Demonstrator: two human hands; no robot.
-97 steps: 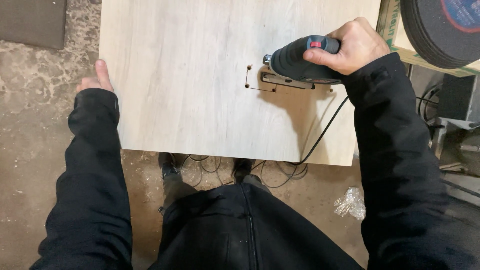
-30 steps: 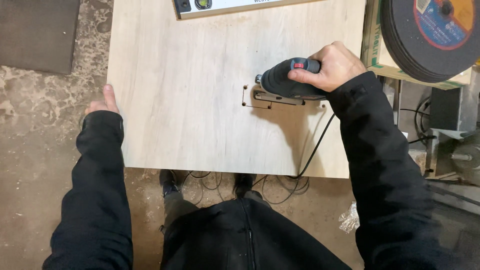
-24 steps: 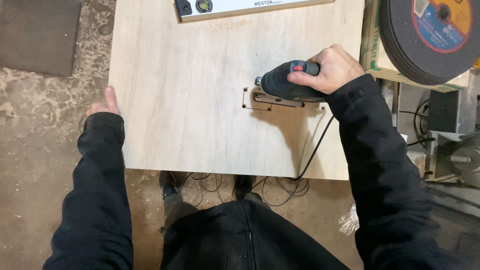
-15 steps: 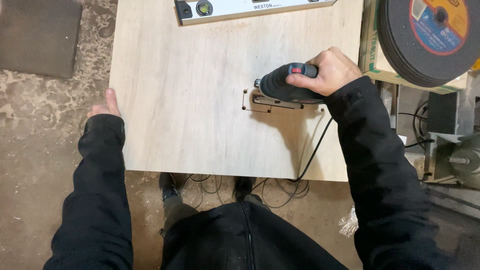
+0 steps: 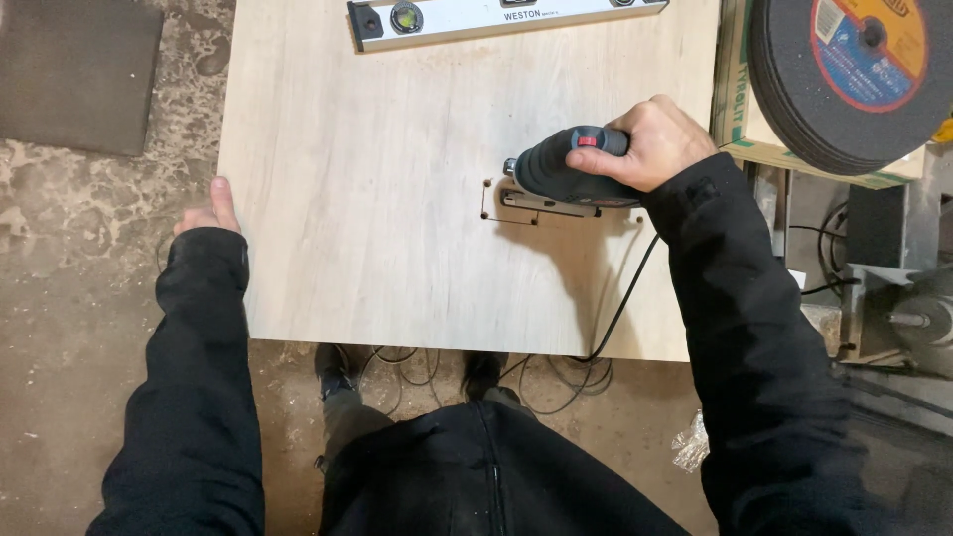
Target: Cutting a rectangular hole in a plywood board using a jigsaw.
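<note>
Plywood panel (image 5: 377, 199) bears a jigsaw (image 5: 556, 179), blade hidden under right hand (image 5: 650, 144).

Dark corded jigsaw (image 5: 561, 179) flat on pale plywood panel (image 5: 397, 199), beside pencilled rectangle.

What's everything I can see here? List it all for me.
board: one, pale wood, centre, with a small drilled hole and thin cut lines near the saw
jigsaw: one, dark grey with red button, on the board
cord: one, black, runs off the board's near edge
level: one, silver, top of the board
discs: a stack, dark grey, top right on a cardboard box
mat: one, dark, top left on the floor
floor: concrete, stained
wrapper: one, clear, on the floor
shoes: two, dark, under the board
left hand: at the board's left edge
right hand: grips the jigsaw
</note>
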